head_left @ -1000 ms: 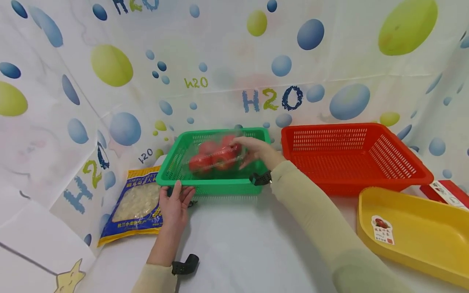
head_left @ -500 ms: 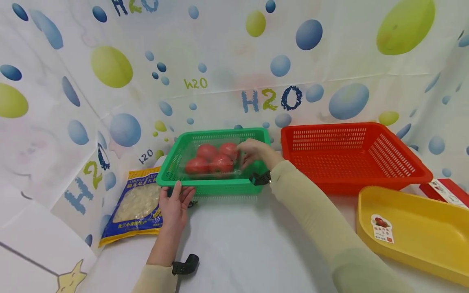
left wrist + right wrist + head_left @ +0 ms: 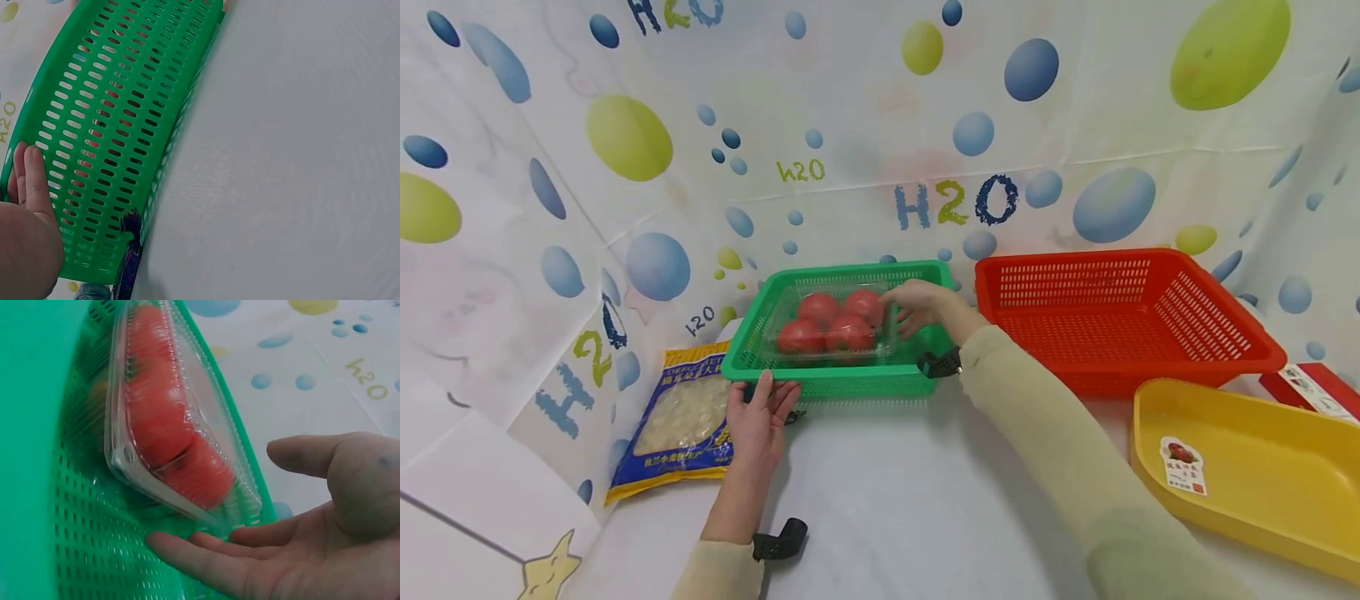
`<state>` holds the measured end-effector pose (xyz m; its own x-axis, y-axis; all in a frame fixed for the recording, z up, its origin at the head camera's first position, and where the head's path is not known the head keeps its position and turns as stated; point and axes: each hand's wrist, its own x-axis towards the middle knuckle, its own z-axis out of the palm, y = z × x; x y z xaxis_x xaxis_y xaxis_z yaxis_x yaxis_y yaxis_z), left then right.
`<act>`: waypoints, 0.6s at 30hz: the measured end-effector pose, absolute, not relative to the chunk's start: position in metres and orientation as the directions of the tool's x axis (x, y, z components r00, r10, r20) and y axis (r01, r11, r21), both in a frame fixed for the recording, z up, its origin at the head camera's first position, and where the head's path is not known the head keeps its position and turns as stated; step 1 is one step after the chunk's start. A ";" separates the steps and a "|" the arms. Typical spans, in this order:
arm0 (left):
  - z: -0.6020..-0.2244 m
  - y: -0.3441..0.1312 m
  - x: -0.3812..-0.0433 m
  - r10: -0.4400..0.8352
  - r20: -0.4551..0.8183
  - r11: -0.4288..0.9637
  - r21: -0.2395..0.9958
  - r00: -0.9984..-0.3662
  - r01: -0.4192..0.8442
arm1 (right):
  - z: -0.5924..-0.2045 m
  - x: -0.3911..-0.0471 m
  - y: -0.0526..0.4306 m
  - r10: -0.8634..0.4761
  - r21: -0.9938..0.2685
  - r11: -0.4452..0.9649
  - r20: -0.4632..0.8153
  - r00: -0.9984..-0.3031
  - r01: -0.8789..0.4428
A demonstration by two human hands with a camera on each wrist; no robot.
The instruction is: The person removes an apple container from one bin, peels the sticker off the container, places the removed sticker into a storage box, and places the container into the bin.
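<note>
A clear plastic clamshell box [image 3: 887,343] of several red tomatoes [image 3: 852,332] lies inside the green basket [image 3: 850,383]. In the right wrist view the box [image 3: 119,447] looks tilted beside the basket wall. My right hand [image 3: 917,307] is at the box's right end, and its wrist view shows the hand [image 3: 312,550] with thumb and fingers spread, a gap between them and the box. At the basket's front left corner, my left hand [image 3: 758,417] touches the front wall. In the left wrist view, straight fingers [image 3: 37,184] lie along its slotted side near the rim.
A red basket [image 3: 1150,367] stands right of the green one. A yellow tray [image 3: 1247,467] with a sticker is at the front right, a red box [image 3: 1311,392] behind it. A blue and yellow pasta bag [image 3: 681,417] lies left. A patterned curtain [image 3: 850,108] hangs behind.
The tomato box has settled lower and flatter in the green basket and shifted slightly left. My right hand has let go of it, fingers loosened. My left hand stays at the corner.
</note>
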<state>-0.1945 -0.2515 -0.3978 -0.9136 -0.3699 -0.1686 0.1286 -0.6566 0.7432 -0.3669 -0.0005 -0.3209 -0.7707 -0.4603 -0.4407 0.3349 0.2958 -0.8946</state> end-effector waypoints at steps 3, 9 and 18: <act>-0.398 -0.252 -0.195 -0.368 -0.174 -0.656 0.745 -0.914 0.122 | -0.316 -0.365 0.004 -0.442 -0.899 0.311 -0.424 -0.791 0.308; -0.399 -0.253 -0.195 -0.357 -0.166 -0.666 0.735 -0.919 0.126 | -0.299 -0.358 0.015 -0.434 -0.931 0.258 -0.349 -0.831 0.256; -0.403 -0.246 -0.190 -0.442 -0.105 -0.524 0.836 -0.891 0.162 | -0.270 -0.332 0.033 -0.455 -0.946 0.288 -0.274 -0.848 0.151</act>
